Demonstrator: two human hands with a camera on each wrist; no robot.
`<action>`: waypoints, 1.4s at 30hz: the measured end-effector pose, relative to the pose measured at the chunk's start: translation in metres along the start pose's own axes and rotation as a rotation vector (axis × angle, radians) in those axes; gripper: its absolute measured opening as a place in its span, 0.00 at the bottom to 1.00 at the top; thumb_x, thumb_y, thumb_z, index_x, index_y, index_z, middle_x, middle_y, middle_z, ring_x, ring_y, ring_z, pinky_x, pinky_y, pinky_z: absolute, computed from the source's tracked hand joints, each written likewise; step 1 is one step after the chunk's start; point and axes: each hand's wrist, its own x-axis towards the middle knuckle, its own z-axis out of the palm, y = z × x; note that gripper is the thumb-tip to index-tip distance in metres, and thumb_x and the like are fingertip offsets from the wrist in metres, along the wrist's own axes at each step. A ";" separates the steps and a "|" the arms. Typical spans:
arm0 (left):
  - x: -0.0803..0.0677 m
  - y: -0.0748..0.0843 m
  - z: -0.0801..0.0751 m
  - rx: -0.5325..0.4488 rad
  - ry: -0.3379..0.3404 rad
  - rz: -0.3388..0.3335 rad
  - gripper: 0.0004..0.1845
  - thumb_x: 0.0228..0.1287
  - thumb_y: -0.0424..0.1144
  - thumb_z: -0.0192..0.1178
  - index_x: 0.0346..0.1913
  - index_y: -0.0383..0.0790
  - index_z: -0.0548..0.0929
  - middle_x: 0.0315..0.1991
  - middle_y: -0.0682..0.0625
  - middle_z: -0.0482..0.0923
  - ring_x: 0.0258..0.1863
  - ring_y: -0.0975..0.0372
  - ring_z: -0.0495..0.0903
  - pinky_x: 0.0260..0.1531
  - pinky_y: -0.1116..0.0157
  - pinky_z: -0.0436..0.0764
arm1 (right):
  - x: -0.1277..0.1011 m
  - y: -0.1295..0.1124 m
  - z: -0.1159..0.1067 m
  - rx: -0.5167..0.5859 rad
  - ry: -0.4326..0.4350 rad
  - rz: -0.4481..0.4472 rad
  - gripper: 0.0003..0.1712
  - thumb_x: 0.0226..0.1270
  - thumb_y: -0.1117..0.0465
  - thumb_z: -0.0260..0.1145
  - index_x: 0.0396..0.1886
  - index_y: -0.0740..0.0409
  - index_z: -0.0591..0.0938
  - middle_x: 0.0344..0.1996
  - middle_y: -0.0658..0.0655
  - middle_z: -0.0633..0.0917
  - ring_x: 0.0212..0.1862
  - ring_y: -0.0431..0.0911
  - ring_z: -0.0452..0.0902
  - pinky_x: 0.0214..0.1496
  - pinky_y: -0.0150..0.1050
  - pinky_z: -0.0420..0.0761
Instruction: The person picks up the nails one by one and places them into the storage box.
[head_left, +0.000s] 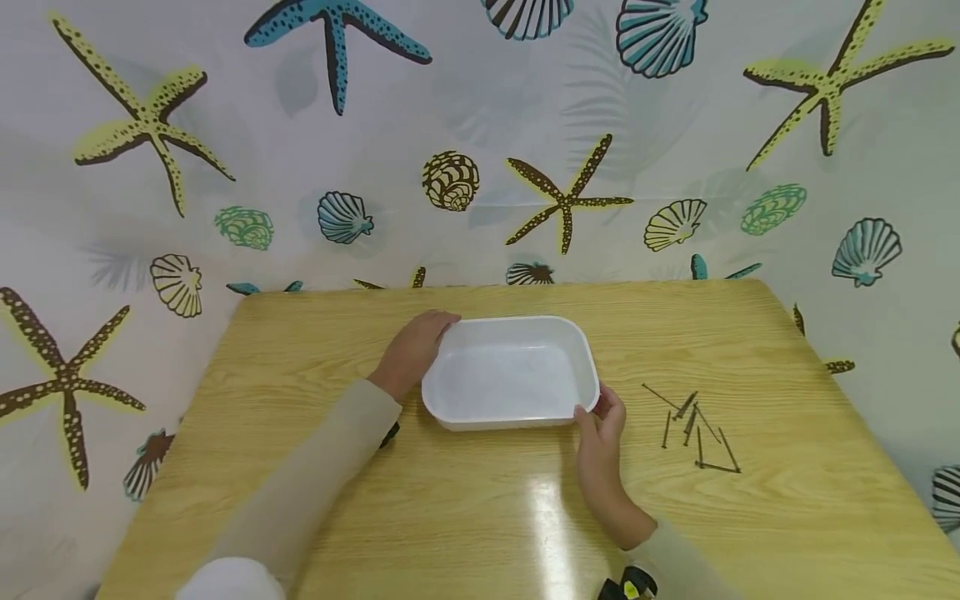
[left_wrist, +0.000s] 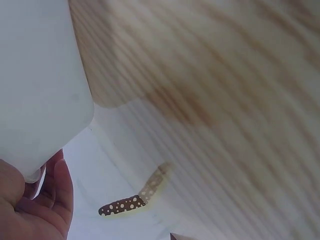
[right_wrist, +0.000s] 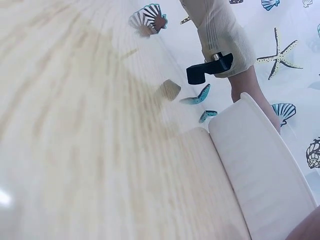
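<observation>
A white rectangular plastic tray (head_left: 510, 379) with rounded corners sits in the middle of the wooden table, its inside bare. My left hand (head_left: 414, 354) grips its far left corner; in the left wrist view the fingers (left_wrist: 62, 192) curl under the tray's rim. At the near right corner, my right hand (head_left: 603, 454) pinches the rim, thumb on the near side and fingers round the right end. The right wrist view shows the tray's outer side wall (right_wrist: 260, 170) close against the table, with only a sliver of the right hand at the lower right corner.
Several thin dark nails (head_left: 690, 425) lie scattered on the table (head_left: 450, 517) right of the tray. A cloth (head_left: 390, 167) printed with starfish and shells hangs behind the table and shows along its sides. Black wrist devices (head_left: 630, 583) are on both arms.
</observation>
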 end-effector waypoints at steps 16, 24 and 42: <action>0.002 -0.002 -0.004 0.164 0.072 0.031 0.14 0.70 0.45 0.50 0.49 0.43 0.80 0.43 0.52 0.80 0.41 0.62 0.78 0.41 0.63 0.77 | 0.008 -0.011 -0.021 -0.212 -0.073 0.132 0.28 0.70 0.60 0.53 0.65 0.62 0.55 0.57 0.64 0.63 0.55 0.50 0.61 0.51 0.32 0.66; -0.012 0.003 -0.024 0.121 0.046 -0.127 0.22 0.68 0.54 0.49 0.50 0.40 0.78 0.41 0.48 0.79 0.33 0.60 0.78 0.31 0.60 0.78 | 0.038 -0.013 -0.038 -0.377 -0.109 0.007 0.25 0.72 0.54 0.50 0.61 0.64 0.62 0.55 0.63 0.66 0.54 0.52 0.64 0.52 0.45 0.66; -0.052 0.007 -0.009 0.353 0.171 -0.090 0.16 0.62 0.52 0.48 0.27 0.44 0.67 0.24 0.51 0.65 0.26 0.56 0.64 0.28 0.58 0.61 | 0.095 -0.027 -0.082 -0.799 -0.283 -0.186 0.26 0.73 0.51 0.47 0.59 0.67 0.68 0.50 0.66 0.72 0.50 0.58 0.68 0.48 0.54 0.70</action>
